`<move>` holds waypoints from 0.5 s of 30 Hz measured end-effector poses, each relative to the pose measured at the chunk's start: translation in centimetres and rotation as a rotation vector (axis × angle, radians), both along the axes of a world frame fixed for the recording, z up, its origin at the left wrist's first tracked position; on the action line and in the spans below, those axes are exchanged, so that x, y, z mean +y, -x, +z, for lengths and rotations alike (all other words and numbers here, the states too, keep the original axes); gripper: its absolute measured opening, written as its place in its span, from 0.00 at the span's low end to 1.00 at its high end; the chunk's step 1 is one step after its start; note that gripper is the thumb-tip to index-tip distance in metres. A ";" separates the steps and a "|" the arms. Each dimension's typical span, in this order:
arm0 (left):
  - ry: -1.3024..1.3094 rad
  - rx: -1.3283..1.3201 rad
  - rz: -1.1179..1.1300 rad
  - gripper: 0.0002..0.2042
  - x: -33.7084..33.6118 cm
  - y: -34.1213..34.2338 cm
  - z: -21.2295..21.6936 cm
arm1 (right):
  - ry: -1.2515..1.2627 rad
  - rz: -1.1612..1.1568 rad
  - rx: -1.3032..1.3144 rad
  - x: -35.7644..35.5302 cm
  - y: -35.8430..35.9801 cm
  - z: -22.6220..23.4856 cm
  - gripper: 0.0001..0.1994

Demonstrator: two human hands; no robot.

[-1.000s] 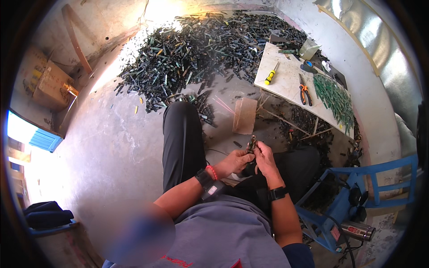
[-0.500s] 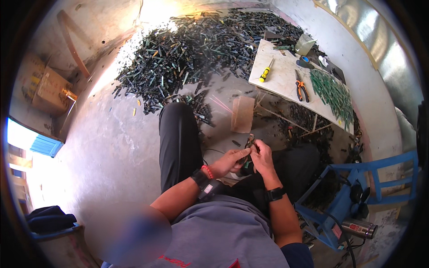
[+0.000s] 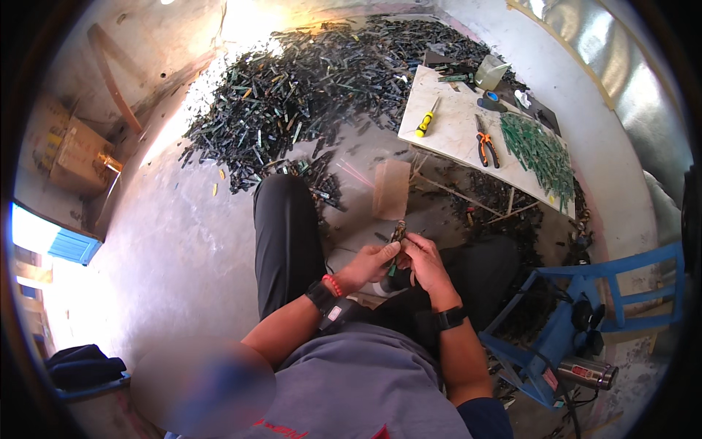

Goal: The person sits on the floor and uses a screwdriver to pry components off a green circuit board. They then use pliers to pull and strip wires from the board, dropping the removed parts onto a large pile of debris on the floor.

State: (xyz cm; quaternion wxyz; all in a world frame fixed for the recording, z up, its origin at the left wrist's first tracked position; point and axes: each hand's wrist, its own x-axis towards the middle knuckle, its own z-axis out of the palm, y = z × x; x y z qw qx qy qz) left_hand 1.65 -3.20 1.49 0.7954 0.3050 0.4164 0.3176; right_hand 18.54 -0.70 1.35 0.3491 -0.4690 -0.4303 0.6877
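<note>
"Firstly, what is the largest item noted?"

"A heap of narrow dark strips (image 3: 292, 95), spread over the far floor toward the wall."

"Next in size?"

"A pale-topped table (image 3: 450, 124), standing right of the heap. Nearer, at the person's right, is a blue chair (image 3: 559, 340). A cardboard box (image 3: 84, 157) sits at far left."

"Smaller items?"

"A pile of green strips (image 3: 537, 157) on the tabletop, toward its right end. A flat brown panel (image 3: 391, 190) is on the floor, before the knees. Pliers (image 3: 482, 137) with orange-and-black handles lie beside the green pile; a yellow-and-black screwdriver (image 3: 424, 124) lies left of them."

"Condition of the hands?"

"Left hand (image 3: 371, 265): fingers clenched, thumb on top, grasping a dark elongated piece (image 3: 398, 231). Right hand (image 3: 426, 267): bent fingers grasping the same piece from its right side."

"Position of that piece?"

"Between both hands, above the lap, its far end projecting past the fingertips. Its finer detail is too small to tell."
</note>
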 end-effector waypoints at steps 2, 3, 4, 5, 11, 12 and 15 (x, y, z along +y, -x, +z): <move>-0.035 0.091 0.032 0.19 0.4 -0.4 0.5 | -0.088 -0.126 -0.081 0.4 -0.4 -0.6 0.13; -0.047 0.122 0.035 0.20 0.5 -0.4 0.4 | -0.132 -0.190 -0.121 0.8 -0.8 -1.0 0.13; -0.059 0.155 0.047 0.20 0.4 -0.2 0.2 | -0.195 -0.271 -0.207 1.6 -1.2 -1.2 0.14; -0.068 0.189 0.052 0.20 0.4 0.0 0.0 | -0.317 -0.351 -0.284 2.7 -1.9 -1.5 0.12; -0.138 0.245 0.045 0.21 0.6 0.0 -1.1 | -0.832 -0.668 -0.828 10.8 -6.1 3.8 0.09; -0.136 0.235 0.046 0.21 0.7 0.1 -0.9 | -0.768 -0.644 -0.971 11.9 -6.6 4.4 0.10; -0.147 0.223 0.060 0.22 0.7 0.4 -1.0 | -0.811 -0.568 -1.299 15.0 -7.3 5.5 0.20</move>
